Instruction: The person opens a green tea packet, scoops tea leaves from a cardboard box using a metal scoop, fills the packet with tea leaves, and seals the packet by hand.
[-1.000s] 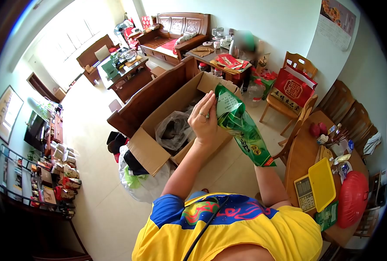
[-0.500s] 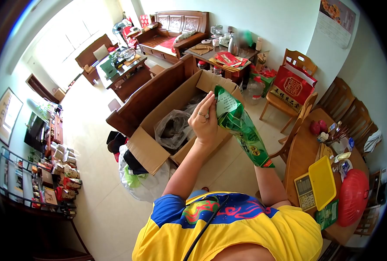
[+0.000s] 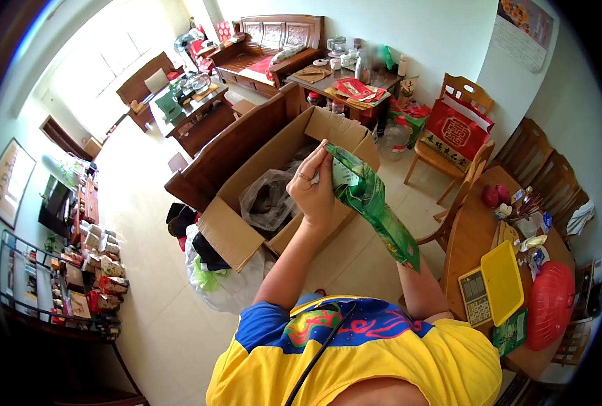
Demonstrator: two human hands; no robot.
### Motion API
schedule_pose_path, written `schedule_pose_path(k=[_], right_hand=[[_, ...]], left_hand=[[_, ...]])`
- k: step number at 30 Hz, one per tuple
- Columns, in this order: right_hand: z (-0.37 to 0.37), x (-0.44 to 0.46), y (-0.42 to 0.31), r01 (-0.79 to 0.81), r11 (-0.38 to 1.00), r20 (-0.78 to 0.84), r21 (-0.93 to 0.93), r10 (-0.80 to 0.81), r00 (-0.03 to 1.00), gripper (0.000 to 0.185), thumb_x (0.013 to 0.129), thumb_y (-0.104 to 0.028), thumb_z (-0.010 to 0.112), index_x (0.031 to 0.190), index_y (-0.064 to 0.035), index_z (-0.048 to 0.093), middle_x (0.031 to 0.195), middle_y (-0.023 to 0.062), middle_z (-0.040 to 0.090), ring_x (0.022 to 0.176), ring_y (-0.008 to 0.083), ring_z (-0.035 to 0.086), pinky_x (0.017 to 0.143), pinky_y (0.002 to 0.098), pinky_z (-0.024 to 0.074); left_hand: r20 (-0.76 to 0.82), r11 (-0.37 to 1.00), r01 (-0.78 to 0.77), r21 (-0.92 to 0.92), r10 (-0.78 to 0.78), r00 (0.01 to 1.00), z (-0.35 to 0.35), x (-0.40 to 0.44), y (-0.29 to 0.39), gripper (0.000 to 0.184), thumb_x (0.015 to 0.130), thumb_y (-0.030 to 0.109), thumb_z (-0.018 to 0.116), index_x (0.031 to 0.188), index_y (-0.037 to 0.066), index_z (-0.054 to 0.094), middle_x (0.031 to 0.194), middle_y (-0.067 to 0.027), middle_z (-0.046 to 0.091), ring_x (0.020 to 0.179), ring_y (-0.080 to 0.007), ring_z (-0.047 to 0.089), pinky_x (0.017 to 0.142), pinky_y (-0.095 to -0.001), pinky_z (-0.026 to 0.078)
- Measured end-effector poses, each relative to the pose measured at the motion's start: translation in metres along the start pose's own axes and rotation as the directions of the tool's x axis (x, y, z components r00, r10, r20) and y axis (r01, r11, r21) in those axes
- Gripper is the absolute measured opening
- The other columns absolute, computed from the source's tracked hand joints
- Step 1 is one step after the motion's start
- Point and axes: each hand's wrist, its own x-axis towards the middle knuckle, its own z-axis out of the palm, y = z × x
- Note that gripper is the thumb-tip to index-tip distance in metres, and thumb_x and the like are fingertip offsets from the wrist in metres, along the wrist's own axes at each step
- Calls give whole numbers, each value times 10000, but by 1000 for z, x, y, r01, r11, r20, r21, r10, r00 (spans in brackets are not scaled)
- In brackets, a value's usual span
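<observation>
My left hand (image 3: 312,193), with a ring on one finger, pinches the top edge of a green printed plastic bag (image 3: 382,220). The bag slants down to the right and shows a pale patch near its upper end. My right forearm (image 3: 423,294) reaches up behind the bag's lower end. The bag hides my right hand, so its fingers do not show. Beyond my left hand, and lower, stands an open cardboard box (image 3: 226,227) with a clear plastic bag (image 3: 267,199) of dark contents inside.
On the wooden table (image 3: 460,254) to the right are a scale (image 3: 476,298), a yellow tray (image 3: 502,284), a red basket (image 3: 550,304) and a green packet (image 3: 509,333). Plastic bags (image 3: 230,287) lie left of the box. A chair (image 3: 436,145) holds a red gift bag (image 3: 455,132).
The green bag has turned and narrowed, so less of its printed face shows. Its lower end has shifted slightly, and my left hand still pinches its top.
</observation>
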Motion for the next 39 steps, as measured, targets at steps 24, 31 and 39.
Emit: schedule_pose_path(k=[24, 31, 39], right_hand=[[-37, 65, -79, 135, 973, 80, -186, -122, 989, 236, 976, -230, 498, 1178, -152, 590, 1045, 79, 664, 987, 256, 636, 852, 384, 494], [-38, 68, -80, 127, 971, 96, -202, -109, 989, 233, 975, -230, 500, 1176, -153, 590, 1043, 76, 663, 984, 252, 636, 850, 381, 495], [-51, 60, -80, 100, 969, 105, -226, -78, 991, 230, 975, -230, 502, 1174, -153, 590, 1042, 72, 663, 981, 248, 636, 847, 378, 495]], left_hand=[[756, 903, 387, 189, -385, 530, -57, 76, -6, 68, 966, 82, 575, 1005, 26, 578, 862, 28, 540, 781, -61, 471, 697, -229, 401], [823, 810, 581, 84, -386, 418, -59, 74, -9, 94, 983, 78, 564, 1052, 15, 561, 940, 32, 548, 840, -64, 496, 783, -233, 429], [869, 891, 442, 100, -294, 398, -70, 70, -28, 74, 975, 42, 566, 1000, -15, 606, 921, 8, 567, 908, -78, 505, 852, -236, 421]])
